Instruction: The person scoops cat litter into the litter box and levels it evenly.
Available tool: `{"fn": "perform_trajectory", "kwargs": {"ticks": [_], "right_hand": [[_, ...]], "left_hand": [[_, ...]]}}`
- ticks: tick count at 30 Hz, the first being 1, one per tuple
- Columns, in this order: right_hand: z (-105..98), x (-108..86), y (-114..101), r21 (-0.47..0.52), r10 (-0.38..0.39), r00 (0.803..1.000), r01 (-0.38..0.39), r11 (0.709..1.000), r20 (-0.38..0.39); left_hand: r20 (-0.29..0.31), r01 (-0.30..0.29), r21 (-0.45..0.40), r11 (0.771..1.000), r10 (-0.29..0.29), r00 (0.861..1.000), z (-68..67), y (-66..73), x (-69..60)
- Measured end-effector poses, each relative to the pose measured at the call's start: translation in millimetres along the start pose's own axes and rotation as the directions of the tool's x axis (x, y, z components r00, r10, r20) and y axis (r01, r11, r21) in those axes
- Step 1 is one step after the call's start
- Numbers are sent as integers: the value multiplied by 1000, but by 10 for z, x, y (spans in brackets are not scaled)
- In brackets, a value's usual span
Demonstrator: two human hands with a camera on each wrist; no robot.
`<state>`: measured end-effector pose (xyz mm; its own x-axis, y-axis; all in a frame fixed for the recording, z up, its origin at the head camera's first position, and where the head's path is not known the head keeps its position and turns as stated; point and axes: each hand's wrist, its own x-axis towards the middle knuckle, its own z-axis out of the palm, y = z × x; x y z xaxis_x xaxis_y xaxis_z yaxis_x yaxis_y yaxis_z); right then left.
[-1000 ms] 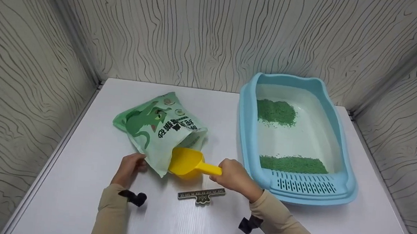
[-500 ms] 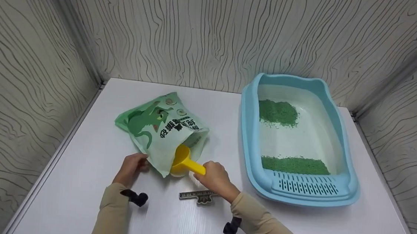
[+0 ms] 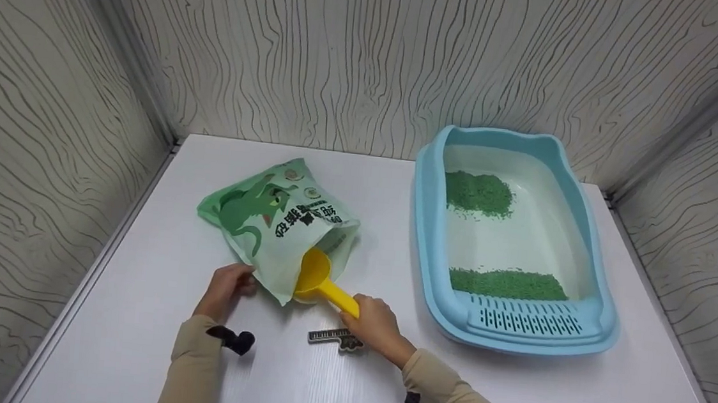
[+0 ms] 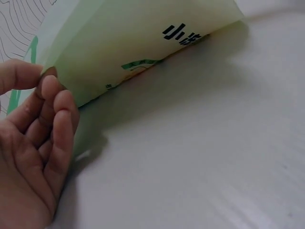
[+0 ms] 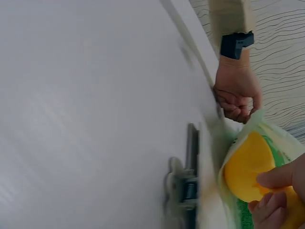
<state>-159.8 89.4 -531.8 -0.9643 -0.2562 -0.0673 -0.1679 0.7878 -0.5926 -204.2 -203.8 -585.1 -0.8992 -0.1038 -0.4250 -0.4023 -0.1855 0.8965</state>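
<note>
A green and white bag point(image 3: 268, 217) with a cat print lies on the table, its mouth facing right and front. My left hand point(image 3: 226, 290) pinches the bag's near edge between thumb and fingers, as the left wrist view point(image 4: 38, 124) shows. With my right hand point(image 3: 376, 328) I grip the handle of a yellow scoop point(image 3: 315, 273), whose bowl is partly inside the bag's mouth. In the right wrist view the scoop point(image 5: 248, 167) is beside green pellets point(image 5: 245, 214) within the bag.
A light blue litter tray point(image 3: 424, 232) stands on the right, holding two patches of green pellets point(image 3: 509, 284). On the white table point(image 3: 293, 388), a metal clip point(image 3: 329, 336) lies close to my right hand, partly hidden by it. Wood-patterned panels surround the table.
The scoop has moved left and farther into the bag's mouth, its bowl turning. My right hand came left with it, over part of the clip. My left hand keeps its hold on the bag.
</note>
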Motion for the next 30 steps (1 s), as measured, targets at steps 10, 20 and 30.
{"fn": "perform_trajectory", "kwargs": {"ticks": [10,20,30], "right_hand": [[71,-43,132,26,-26,1000,26,999,-10],[130,-44,188,42,-64,996,66,997,-67],[21,-123,266,54,-65,989,73,996,-130]], "left_hand": [[21,-8,-19,1000,9,1000,-32,-5,8],[-29,10,88,996,-8,1000,-17,12,7],[-1,6,16,1000,-6,1000,-18,3,2]]}}
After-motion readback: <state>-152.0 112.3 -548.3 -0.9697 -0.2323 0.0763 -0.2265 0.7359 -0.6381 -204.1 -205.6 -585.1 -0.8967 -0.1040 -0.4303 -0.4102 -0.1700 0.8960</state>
